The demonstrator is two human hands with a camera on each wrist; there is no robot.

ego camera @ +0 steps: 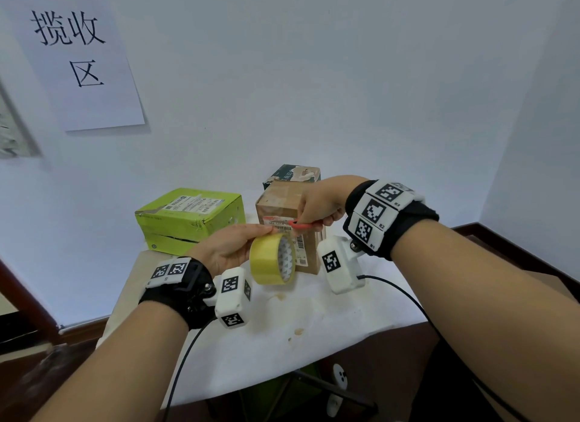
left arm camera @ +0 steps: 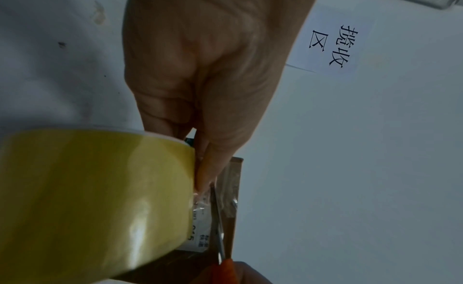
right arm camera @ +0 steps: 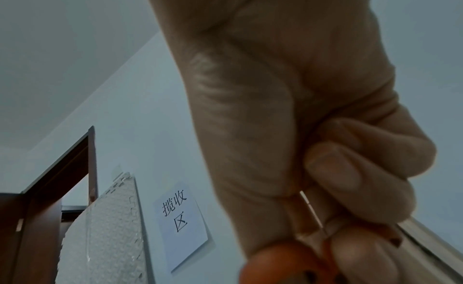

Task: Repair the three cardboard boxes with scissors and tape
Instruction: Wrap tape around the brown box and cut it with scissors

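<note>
Cutting tape at the brown box, the job looked only partly done.

The left hand [ego camera: 230, 249] pinched the yellow tape roll [ego camera: 272, 258] with its fingers [left arm camera: 204, 169] at the pulled end, while the right hand [ego camera: 320, 201] was clenched on the red-handled scissors [ego camera: 303, 224], blades at the strip just off the roll. Beyond them on the desk [ego camera: 314, 327], the brown box [ego camera: 292, 227] carried clear tape on top; the green box [ego camera: 191, 217] still showed a split side, and the dark box [ego camera: 295, 174] stood behind. All were closed, contents unseen.

glossy yellow tape roll [ego camera: 272, 259], matt cardboard box [ego camera: 284, 208]
</note>
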